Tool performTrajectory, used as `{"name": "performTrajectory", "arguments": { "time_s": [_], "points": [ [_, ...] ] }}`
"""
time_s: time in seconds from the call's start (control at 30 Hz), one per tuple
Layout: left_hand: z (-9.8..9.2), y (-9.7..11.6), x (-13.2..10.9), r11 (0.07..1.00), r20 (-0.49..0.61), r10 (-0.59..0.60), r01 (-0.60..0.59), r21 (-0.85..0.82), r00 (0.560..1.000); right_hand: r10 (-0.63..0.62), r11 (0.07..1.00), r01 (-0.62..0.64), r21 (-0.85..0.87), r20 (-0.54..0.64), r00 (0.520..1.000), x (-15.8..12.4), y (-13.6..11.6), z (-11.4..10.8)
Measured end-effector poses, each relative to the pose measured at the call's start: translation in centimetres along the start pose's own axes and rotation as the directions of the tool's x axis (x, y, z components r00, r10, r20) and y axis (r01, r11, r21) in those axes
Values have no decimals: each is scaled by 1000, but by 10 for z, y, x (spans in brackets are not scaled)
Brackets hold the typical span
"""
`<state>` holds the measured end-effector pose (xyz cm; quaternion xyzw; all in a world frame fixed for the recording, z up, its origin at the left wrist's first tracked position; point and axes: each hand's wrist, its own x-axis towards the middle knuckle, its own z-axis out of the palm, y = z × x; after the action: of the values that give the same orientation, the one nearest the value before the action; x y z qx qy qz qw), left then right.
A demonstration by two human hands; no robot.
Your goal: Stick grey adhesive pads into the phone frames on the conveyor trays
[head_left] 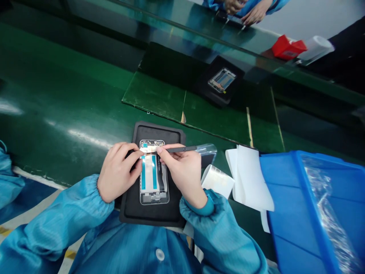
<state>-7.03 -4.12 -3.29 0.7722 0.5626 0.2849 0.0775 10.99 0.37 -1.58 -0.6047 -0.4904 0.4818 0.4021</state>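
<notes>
Far left, left hand point(119, 171) curled narrow over the side of a phone frame point(154, 194), flat on a black foam mat point(152, 217). Right hand point(185, 171) pinching a slim black probe point(182, 149), tip down near the exposed top board point(152, 144). Main risk: tip slipping, maybe a scratched board. Contact spot buried under fingers, so hard to make out. Further right, loose clear film point(216, 180), white sheets point(251, 179), blue bin point(285, 190) cut off by the frame edge.
</notes>
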Motion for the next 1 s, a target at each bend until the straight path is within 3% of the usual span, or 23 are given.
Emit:
{"name": "performTrajectory", "arguments": {
  "time_s": [0.6, 0.83, 1.0],
  "points": [
    [-1, 1, 0, 998, 20, 12, -13, 56, 1000, -40, 999, 41, -13, 27, 999, 1, 4, 0],
    [-10, 6, 3, 947, 156, 111, -152, 284, 981, -101, 992, 102, -72, 18, 995, -4, 4, -1],
    [-17, 17, 8, 867, 291, 238, -338, 367, 927, -191, 976, 173, -130, -140, 971, -11, -3, -15]
  ]
}}
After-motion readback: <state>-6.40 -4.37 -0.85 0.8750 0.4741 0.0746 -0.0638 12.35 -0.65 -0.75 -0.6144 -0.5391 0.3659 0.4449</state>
